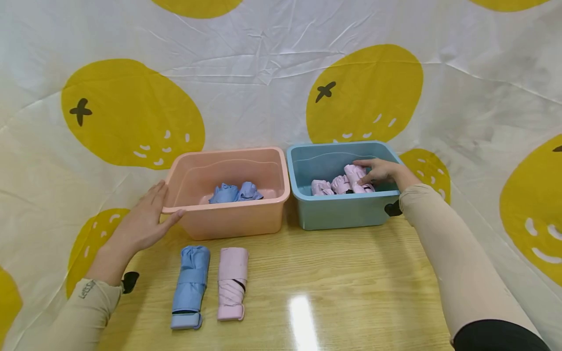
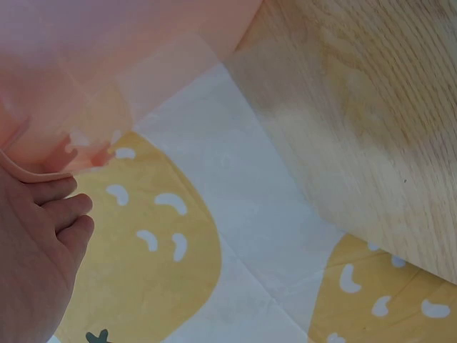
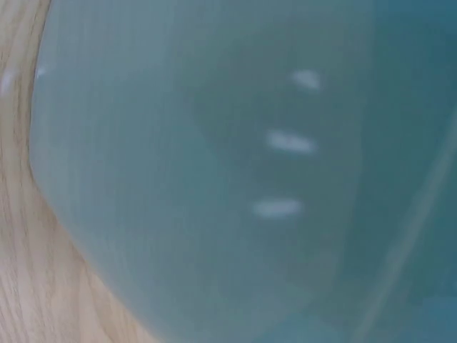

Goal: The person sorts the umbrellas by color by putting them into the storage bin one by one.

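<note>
My right hand point(image 1: 381, 171) reaches over the front right of the blue bin point(image 1: 342, 212), thumb and fingers around a folded pink umbrella point(image 1: 354, 176). Two more pink umbrellas point(image 1: 340, 184) lie to its left in the same bin. At the left end of the pink bin point(image 1: 232, 222), my left hand point(image 1: 142, 219) touches the rim, fingers extended and thumb along the front corner. In the left wrist view its fingers point(image 2: 68, 211) lie against the bin's edge. Two folded blue umbrellas point(image 1: 225, 193) sit inside the pink bin. The right wrist view shows only the blue bin's wall point(image 3: 178, 157) and some table.
On the wooden table point(image 1: 351, 282), in front of the pink bin, lie a folded blue umbrella point(image 1: 191, 285) and a folded pink umbrella point(image 1: 232, 282), side by side. Both bins stand close together against a white cloth point(image 1: 259, 112) printed with yellow fruit.
</note>
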The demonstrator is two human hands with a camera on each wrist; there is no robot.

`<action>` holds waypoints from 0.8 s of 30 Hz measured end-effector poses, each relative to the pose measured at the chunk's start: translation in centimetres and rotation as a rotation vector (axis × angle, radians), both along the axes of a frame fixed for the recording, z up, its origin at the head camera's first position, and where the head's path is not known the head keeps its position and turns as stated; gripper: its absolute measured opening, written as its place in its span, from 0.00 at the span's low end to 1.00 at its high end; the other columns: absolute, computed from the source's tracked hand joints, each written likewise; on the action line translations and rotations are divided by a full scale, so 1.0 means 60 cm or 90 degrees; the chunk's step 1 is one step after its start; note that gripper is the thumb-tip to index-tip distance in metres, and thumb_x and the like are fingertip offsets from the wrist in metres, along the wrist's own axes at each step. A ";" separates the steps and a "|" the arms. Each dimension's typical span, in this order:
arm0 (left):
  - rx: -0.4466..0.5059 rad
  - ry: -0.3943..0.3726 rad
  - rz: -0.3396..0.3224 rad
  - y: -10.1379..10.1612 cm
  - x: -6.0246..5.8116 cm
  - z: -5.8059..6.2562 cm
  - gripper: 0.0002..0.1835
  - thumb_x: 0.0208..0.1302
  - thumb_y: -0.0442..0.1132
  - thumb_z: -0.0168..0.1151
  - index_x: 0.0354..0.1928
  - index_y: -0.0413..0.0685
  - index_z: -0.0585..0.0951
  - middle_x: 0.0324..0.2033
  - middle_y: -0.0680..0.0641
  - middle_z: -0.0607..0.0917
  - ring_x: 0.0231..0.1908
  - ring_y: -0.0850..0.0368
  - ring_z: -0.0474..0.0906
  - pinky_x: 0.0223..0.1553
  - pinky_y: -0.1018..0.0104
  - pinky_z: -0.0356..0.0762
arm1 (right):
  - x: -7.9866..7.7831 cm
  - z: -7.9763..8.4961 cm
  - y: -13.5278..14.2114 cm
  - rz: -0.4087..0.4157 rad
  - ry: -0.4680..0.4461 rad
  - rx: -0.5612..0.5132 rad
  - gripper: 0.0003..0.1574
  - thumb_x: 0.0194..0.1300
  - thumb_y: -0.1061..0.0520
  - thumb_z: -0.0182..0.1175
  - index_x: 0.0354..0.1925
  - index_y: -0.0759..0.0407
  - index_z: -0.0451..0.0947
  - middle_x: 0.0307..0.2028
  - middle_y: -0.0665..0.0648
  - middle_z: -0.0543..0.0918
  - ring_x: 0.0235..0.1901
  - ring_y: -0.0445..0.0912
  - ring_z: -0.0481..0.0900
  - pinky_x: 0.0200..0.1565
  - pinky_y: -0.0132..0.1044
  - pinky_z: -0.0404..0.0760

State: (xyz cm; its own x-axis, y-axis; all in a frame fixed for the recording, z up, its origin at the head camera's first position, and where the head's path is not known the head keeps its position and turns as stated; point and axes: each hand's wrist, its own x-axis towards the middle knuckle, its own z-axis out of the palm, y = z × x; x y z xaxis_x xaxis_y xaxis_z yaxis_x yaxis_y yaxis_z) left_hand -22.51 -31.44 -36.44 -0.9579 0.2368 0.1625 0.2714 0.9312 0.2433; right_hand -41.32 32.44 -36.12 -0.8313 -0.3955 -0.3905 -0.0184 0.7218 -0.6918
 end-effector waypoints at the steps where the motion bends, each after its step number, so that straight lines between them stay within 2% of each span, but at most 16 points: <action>1: -0.001 0.001 0.001 -0.001 0.000 0.000 0.53 0.77 0.64 0.51 0.81 0.32 0.41 0.80 0.28 0.45 0.78 0.26 0.44 0.73 0.27 0.49 | 0.000 0.000 0.000 0.003 0.000 0.001 0.56 0.70 0.62 0.67 0.83 0.60 0.46 0.81 0.74 0.39 0.76 0.69 0.52 0.69 0.66 0.68; 5: -0.003 0.007 0.004 -0.001 -0.001 0.001 0.53 0.77 0.64 0.51 0.82 0.32 0.41 0.80 0.27 0.46 0.78 0.26 0.44 0.73 0.27 0.50 | 0.001 0.002 -0.002 0.003 0.000 0.010 0.54 0.70 0.64 0.66 0.83 0.59 0.48 0.80 0.75 0.38 0.77 0.71 0.47 0.70 0.68 0.66; 9: -0.001 0.011 0.002 -0.001 -0.001 0.001 0.53 0.77 0.64 0.51 0.81 0.32 0.42 0.80 0.27 0.46 0.78 0.25 0.45 0.73 0.27 0.50 | 0.004 0.003 0.000 -0.005 0.003 0.039 0.54 0.68 0.65 0.67 0.82 0.61 0.49 0.79 0.78 0.41 0.74 0.69 0.53 0.66 0.64 0.74; 13: -0.001 0.011 0.000 0.000 0.000 0.001 0.53 0.77 0.64 0.51 0.81 0.31 0.42 0.80 0.27 0.46 0.78 0.25 0.45 0.73 0.27 0.50 | 0.008 0.002 0.001 0.005 0.030 0.082 0.52 0.66 0.67 0.67 0.81 0.64 0.53 0.74 0.79 0.53 0.58 0.63 0.68 0.51 0.47 0.85; 16: -0.001 0.011 0.001 0.000 0.001 0.000 0.53 0.77 0.64 0.51 0.81 0.31 0.42 0.80 0.27 0.46 0.78 0.25 0.45 0.73 0.26 0.50 | 0.010 0.000 -0.002 0.011 0.026 0.095 0.50 0.65 0.69 0.66 0.80 0.66 0.55 0.68 0.78 0.61 0.42 0.54 0.74 0.40 0.39 0.82; 19: -0.001 0.011 -0.001 0.000 0.001 0.000 0.53 0.77 0.64 0.50 0.81 0.31 0.42 0.80 0.27 0.46 0.78 0.25 0.45 0.73 0.27 0.50 | 0.012 -0.001 -0.002 0.015 -0.004 0.080 0.50 0.67 0.69 0.64 0.80 0.67 0.52 0.69 0.78 0.61 0.34 0.48 0.75 0.38 0.37 0.83; 22: -0.002 0.010 -0.002 0.000 0.001 0.000 0.53 0.77 0.64 0.50 0.81 0.31 0.42 0.80 0.27 0.46 0.78 0.25 0.45 0.73 0.27 0.50 | 0.014 -0.001 0.001 0.030 -0.010 0.066 0.49 0.69 0.66 0.63 0.80 0.68 0.51 0.72 0.81 0.57 0.36 0.48 0.76 0.39 0.37 0.83; 24: -0.002 0.009 -0.002 0.001 0.000 -0.001 0.53 0.77 0.64 0.50 0.81 0.31 0.42 0.80 0.27 0.46 0.78 0.25 0.45 0.73 0.27 0.50 | 0.016 0.001 0.001 0.032 -0.005 0.067 0.49 0.71 0.64 0.62 0.80 0.68 0.50 0.75 0.80 0.54 0.45 0.54 0.79 0.44 0.40 0.85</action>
State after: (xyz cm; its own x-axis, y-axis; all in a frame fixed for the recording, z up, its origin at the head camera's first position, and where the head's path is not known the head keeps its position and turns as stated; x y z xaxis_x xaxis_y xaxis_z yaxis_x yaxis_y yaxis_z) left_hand -22.51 -31.41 -36.48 -0.9545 0.2407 0.1759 0.2783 0.9309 0.2364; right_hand -40.39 32.49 -36.05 -0.8078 -0.3936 -0.4388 -0.0512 0.7885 -0.6129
